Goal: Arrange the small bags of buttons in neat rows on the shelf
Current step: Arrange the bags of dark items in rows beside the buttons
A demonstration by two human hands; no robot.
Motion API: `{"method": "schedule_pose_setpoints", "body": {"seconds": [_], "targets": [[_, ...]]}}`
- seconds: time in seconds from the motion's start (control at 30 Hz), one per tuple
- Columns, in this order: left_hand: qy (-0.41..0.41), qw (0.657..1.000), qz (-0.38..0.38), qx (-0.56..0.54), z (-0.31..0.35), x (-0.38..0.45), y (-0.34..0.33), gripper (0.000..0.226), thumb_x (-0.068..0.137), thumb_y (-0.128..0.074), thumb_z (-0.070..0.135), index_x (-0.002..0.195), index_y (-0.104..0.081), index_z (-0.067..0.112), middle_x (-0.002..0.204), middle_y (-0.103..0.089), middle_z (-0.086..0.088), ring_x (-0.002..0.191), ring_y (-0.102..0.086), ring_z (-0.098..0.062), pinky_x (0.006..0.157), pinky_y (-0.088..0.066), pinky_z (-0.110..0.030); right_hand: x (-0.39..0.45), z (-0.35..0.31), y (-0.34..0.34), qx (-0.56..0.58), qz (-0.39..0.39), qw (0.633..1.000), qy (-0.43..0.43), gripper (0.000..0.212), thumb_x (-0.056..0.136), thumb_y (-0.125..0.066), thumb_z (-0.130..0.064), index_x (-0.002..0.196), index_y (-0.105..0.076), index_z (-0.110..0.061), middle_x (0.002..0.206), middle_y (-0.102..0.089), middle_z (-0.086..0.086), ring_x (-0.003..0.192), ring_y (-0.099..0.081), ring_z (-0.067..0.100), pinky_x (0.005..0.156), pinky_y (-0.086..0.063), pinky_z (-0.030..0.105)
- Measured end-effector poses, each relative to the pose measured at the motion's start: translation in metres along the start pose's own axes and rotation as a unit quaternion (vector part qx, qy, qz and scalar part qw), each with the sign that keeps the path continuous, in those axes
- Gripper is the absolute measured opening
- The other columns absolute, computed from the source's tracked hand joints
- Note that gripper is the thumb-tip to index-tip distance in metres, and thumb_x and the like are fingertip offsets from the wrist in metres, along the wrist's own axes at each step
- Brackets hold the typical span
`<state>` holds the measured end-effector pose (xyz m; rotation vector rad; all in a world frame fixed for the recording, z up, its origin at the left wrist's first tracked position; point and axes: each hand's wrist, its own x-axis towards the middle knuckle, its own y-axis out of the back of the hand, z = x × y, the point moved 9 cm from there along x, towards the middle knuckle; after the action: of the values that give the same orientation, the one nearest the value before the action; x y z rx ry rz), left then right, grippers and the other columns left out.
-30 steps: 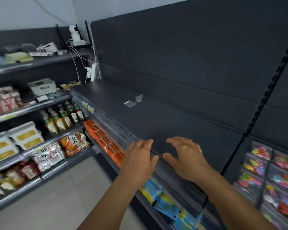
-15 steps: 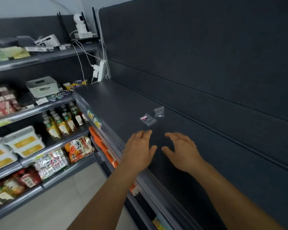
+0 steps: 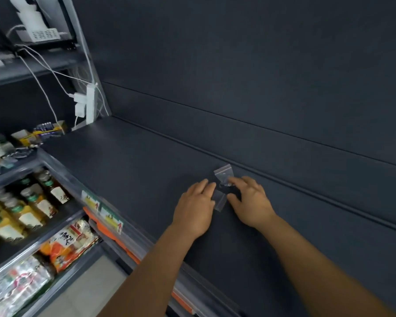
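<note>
On the dark grey shelf, the person's left hand lay palm down with its fingers straight and close together, the fingertips touching the left edge of a small clear bag that lay flat between the two hands. The right hand sat just beside it, fingers bent and spread, the thumb at that bag's right edge and the forefinger reaching onto the lower end of a second clear bag; whether the fingers pinched either bag could not be told. The second bag lay just behind the first, close to the groove where the shelf met the dark back panel. What the bags held was too small and blurred to make out. Both bare forearms ran in from the bottom of the head view.

Along the shelf's front lip were price tags. To the left, a neighbouring rack held bottled drinks with snack packets a tier below. At the shelf's far end a white power strip hung upright with plugs and white cables running up to a white device on the top tier.
</note>
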<state>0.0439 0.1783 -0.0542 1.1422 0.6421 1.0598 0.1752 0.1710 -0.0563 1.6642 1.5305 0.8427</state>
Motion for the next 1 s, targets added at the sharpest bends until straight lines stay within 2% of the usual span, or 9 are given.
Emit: {"method": "schedule_pose_setpoints", "body": {"seconds": [0.17, 0.3, 0.4, 0.47, 0.6, 0.7, 0.8, 0.87, 1.0], "targets": [[-0.050, 0.998, -0.018, -0.024, -0.005, 0.024, -0.005, 0.050, 0.099, -0.041, 0.024, 0.147, -0.027, 0.019, 0.150, -0.034, 0.000, 0.136, -0.027, -0.020, 0.111, -0.025, -0.032, 0.031, 0.005, -0.006, 0.051, 0.053, 0.994, -0.078, 0.070, 0.095, -0.045, -0.035, 0.150, -0.003, -0.025, 0.142, -0.045, 0.002, 0.131, -0.034, 0.026, 0.109, -0.025, 0.040], [-0.048, 0.997, -0.012, -0.053, -0.012, 0.036, -0.003, 0.048, 0.094, -0.052, 0.026, 0.140, -0.041, 0.018, 0.130, -0.046, -0.001, 0.121, -0.035, -0.020, 0.099, -0.037, -0.030, 0.043, 0.003, -0.001, 0.050, 0.121, 0.987, -0.094, 0.063, 0.089, -0.057, -0.024, 0.145, -0.028, -0.019, 0.120, -0.061, -0.002, 0.119, -0.046, 0.025, 0.100, -0.036, 0.039], [-0.041, 0.997, -0.007, -0.065, -0.018, 0.039, -0.002, 0.027, 0.091, -0.057, 0.028, 0.116, -0.059, 0.020, 0.110, -0.052, 0.001, 0.110, -0.041, -0.020, 0.086, -0.041, -0.030, 0.043, 0.009, -0.001, 0.089, 0.133, 0.980, -0.121, 0.037, 0.084, -0.059, -0.015, 0.120, -0.050, -0.016, 0.095, -0.062, -0.001, 0.105, -0.051, 0.027, 0.078, -0.041, 0.030], [-0.027, 0.996, 0.000, -0.090, -0.020, 0.041, 0.000, 0.015, 0.089, -0.058, 0.028, 0.102, -0.062, 0.022, 0.100, -0.051, 0.003, 0.103, -0.045, -0.018, 0.078, -0.041, -0.028, 0.038, 0.015, 0.000, 0.104, 0.129, 0.977, -0.136, 0.016, 0.084, -0.059, -0.014, 0.098, -0.052, -0.015, 0.087, -0.058, -0.001, 0.095, -0.053, 0.025, 0.069, -0.037, 0.025], [-0.008, 0.985, 0.019, -0.170, -0.010, 0.044, 0.004, 0.006, 0.087, -0.056, 0.024, 0.085, -0.053, 0.020, 0.091, -0.058, 0.004, 0.082, -0.055, -0.014, 0.065, -0.041, -0.026, 0.013, 0.031, 0.019, 0.165, 0.172, 0.958, -0.160, 0.006, 0.082, -0.060, -0.013, 0.078, -0.055, -0.015, 0.070, -0.057, -0.002, 0.065, -0.051, 0.016, 0.048, -0.034, 0.018], [0.012, 0.958, 0.017, -0.286, 0.009, 0.043, 0.002, 0.012, 0.085, -0.059, 0.024, 0.079, -0.049, 0.023, 0.068, -0.059, 0.010, 0.062, -0.055, 0.003, 0.049, -0.036, -0.011, -0.016, 0.045, 0.033, 0.237, 0.201, 0.932, -0.189, 0.012, 0.081, -0.060, -0.015, 0.071, -0.056, -0.019, 0.065, -0.058, -0.006, 0.059, -0.051, 0.012, 0.054, -0.042, 0.022], [0.016, 0.925, -0.009, -0.380, 0.046, 0.035, -0.007, 0.012, 0.084, -0.063, 0.024, 0.081, -0.051, 0.024, 0.069, -0.060, 0.010, 0.058, -0.054, 0.001, 0.052, -0.039, -0.011, -0.054, 0.062, 0.047, 0.354, 0.242, 0.880, -0.206, 0.014, 0.082, -0.058, -0.009, 0.072, -0.059, -0.019, 0.066, -0.063, -0.004, 0.059, -0.057, 0.013, 0.062, -0.050, 0.031], [0.017, 0.900, -0.045, -0.433, 0.077, 0.025, -0.017, 0.011, 0.084, -0.064, 0.023, 0.090, -0.055, 0.021, 0.078, -0.066, 0.006, 0.069, -0.062, -0.012, 0.065, -0.053, -0.028, -0.081, 0.070, 0.057, 0.416, 0.256, 0.849, -0.202, 0.011, 0.085, -0.056, -0.008, 0.079, -0.061, -0.015, 0.072, -0.070, -0.002, 0.062, -0.065, 0.010, 0.060, -0.053, 0.024], [-0.011, 0.875, -0.102, -0.473, 0.146, -0.002, -0.033, 0.013, 0.085, -0.063, 0.023, 0.096, -0.059, 0.018, 0.085, -0.070, -0.001, 0.074, -0.067, -0.021, 0.071, -0.056, -0.035, -0.138, 0.091, 0.079, 0.461, 0.261, 0.823, -0.204, 0.015, 0.084, -0.062, -0.007, 0.094, -0.060, -0.018, 0.082, -0.074, -0.004, 0.075, -0.072, 0.015, 0.064, -0.056, 0.025]]}}
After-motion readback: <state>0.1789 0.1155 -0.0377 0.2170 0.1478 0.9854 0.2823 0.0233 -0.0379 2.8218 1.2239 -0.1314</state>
